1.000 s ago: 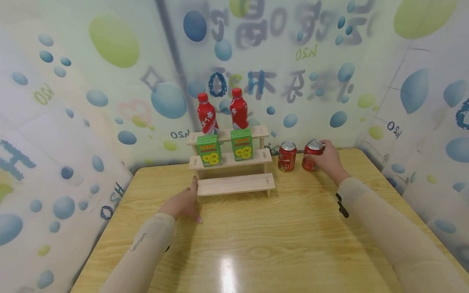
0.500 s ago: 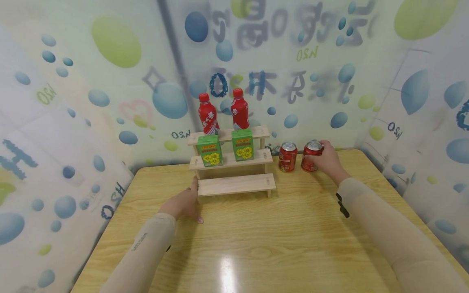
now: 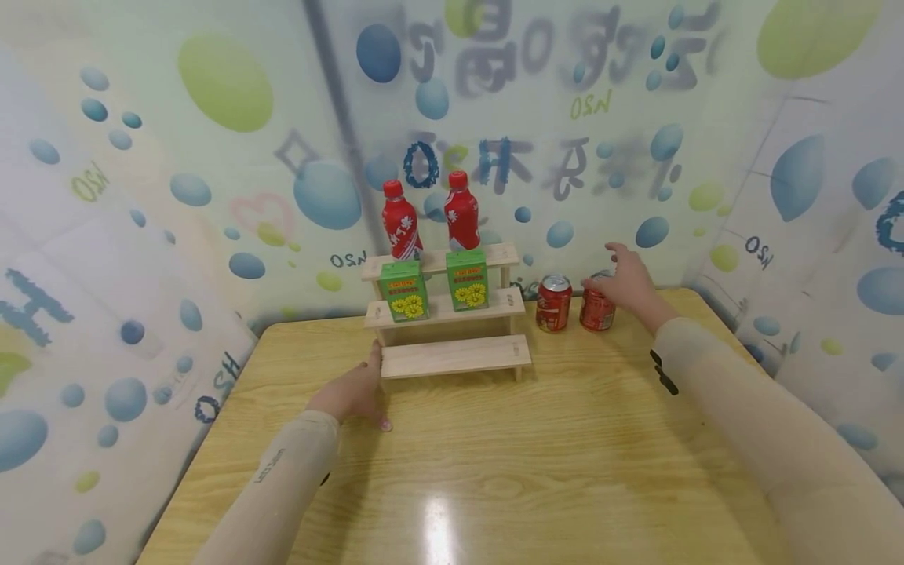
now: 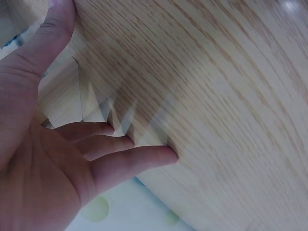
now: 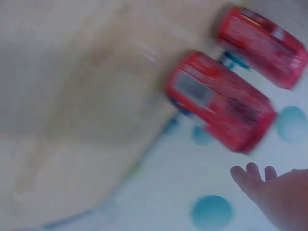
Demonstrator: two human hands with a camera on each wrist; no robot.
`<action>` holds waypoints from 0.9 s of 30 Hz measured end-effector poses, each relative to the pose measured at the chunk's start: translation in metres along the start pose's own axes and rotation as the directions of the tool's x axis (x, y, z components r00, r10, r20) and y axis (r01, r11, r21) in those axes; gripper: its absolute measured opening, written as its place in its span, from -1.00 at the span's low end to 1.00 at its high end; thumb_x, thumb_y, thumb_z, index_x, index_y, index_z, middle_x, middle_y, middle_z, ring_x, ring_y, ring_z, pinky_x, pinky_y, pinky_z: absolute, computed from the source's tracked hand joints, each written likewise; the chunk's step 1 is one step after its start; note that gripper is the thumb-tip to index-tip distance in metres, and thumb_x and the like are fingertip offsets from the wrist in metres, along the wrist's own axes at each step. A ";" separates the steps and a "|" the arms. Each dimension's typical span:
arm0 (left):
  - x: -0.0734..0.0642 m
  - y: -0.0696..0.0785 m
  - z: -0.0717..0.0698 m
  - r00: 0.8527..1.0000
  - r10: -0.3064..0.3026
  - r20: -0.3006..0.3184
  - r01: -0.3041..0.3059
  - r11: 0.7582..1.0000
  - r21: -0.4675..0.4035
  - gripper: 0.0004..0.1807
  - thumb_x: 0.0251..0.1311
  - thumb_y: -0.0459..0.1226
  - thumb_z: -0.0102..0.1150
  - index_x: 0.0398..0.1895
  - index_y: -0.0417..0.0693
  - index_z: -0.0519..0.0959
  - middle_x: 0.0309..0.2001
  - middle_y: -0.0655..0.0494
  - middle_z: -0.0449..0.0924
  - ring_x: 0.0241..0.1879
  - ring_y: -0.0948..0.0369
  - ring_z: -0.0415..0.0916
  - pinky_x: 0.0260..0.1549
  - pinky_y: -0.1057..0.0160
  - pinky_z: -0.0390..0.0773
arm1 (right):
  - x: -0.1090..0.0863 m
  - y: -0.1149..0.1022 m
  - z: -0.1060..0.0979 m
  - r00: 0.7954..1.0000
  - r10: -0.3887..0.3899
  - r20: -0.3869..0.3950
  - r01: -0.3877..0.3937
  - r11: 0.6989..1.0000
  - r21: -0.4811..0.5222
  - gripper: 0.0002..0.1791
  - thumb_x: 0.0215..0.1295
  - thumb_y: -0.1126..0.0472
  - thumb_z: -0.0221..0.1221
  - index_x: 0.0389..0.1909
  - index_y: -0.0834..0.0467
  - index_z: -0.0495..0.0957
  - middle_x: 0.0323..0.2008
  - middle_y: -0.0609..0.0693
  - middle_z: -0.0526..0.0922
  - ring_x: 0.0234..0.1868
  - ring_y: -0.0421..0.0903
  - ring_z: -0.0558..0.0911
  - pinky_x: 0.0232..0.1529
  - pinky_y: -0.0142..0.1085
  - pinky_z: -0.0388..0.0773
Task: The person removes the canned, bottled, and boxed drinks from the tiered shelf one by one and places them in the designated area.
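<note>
My right hand (image 3: 631,284) hovers by the top of the right red can (image 3: 597,311), fingers spread and holding nothing. In the right wrist view that can (image 5: 219,101) stands apart from the fingers (image 5: 248,182). Left of it stands a second red can (image 3: 554,304). My left hand (image 3: 355,391) rests on the table with straight fingers, one finger at the left end of the lowest step of a three-step wooden rack (image 3: 452,358). The left wrist view shows that palm (image 4: 53,168) with its fingers on the wood surface.
On the rack's top step stand two red bottles (image 3: 401,223), (image 3: 462,213). Its middle step bears two green boxes with yellow flowers, a left box (image 3: 405,293) and a right box (image 3: 467,282). A patterned curtain-like wall (image 3: 565,180) rises behind the wooden table (image 3: 494,455).
My right hand has let go of the right can and lifted up and slightly away from it. The can stays on the table. My left hand has not moved.
</note>
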State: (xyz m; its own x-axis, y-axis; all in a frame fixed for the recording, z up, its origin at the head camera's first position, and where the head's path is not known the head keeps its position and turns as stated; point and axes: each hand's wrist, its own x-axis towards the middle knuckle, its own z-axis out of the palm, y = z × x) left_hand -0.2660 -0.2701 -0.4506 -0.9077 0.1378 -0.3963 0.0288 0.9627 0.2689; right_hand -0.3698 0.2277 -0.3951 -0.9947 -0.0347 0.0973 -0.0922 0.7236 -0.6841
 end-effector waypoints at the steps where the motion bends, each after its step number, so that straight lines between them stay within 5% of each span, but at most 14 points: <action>1: 0.000 0.000 0.000 1.000 -0.001 0.000 0.001 1.000 0.001 0.84 -0.28 0.06 0.78 0.70 -0.13 -0.61 0.62 -0.58 -0.02 0.60 -0.36 0.19 0.53 -0.32 0.31 | 0.001 -0.007 -0.004 1.000 -0.015 -0.003 0.015 1.000 -0.007 0.06 0.45 -0.04 0.32 0.70 0.27 -0.09 0.57 0.50 0.16 0.54 0.46 0.26 0.50 0.37 0.32; 11: -0.001 0.002 -0.001 1.000 -0.017 0.011 0.017 1.000 -0.010 0.84 -0.28 0.06 0.77 0.69 -0.12 -0.63 0.63 -0.58 -0.07 0.61 -0.37 0.14 0.55 -0.33 0.27 | 0.009 -0.091 -0.015 0.993 -0.118 0.023 0.118 0.993 0.008 0.00 0.48 -0.08 0.30 0.72 0.15 -0.02 0.64 0.33 0.15 0.60 0.35 0.25 0.55 0.30 0.32; 19: 0.002 0.000 0.002 1.000 -0.014 0.011 0.014 0.999 -0.029 0.85 -0.31 0.04 0.78 0.69 -0.12 -0.63 0.63 -0.59 -0.07 0.62 -0.39 0.11 0.56 -0.34 0.23 | 0.012 -0.138 0.009 0.981 -0.177 0.079 0.170 0.981 0.090 -0.13 0.52 -0.15 0.26 0.65 0.15 0.17 0.57 0.26 0.32 0.53 0.26 0.39 0.49 0.20 0.45; 27: 0.003 -0.001 0.001 1.000 -0.012 0.010 0.012 1.000 -0.015 0.85 -0.32 0.06 0.78 0.69 -0.12 -0.62 0.63 -0.59 -0.06 0.62 -0.38 0.11 0.55 -0.34 0.25 | 0.008 -0.162 0.040 0.968 -0.198 0.156 0.171 0.971 0.169 -0.15 0.50 -0.23 0.24 0.63 0.05 0.20 0.56 0.19 0.38 0.48 0.17 0.49 0.43 0.15 0.55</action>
State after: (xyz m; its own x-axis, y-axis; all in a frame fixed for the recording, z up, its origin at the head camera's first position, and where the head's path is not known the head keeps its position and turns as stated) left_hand -0.2681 -0.2701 -0.4527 -0.9039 0.1282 -0.4080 0.0112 0.9608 0.2771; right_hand -0.3643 0.0825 -0.3128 -0.9517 -0.2841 0.1165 -0.2673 0.5796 -0.7698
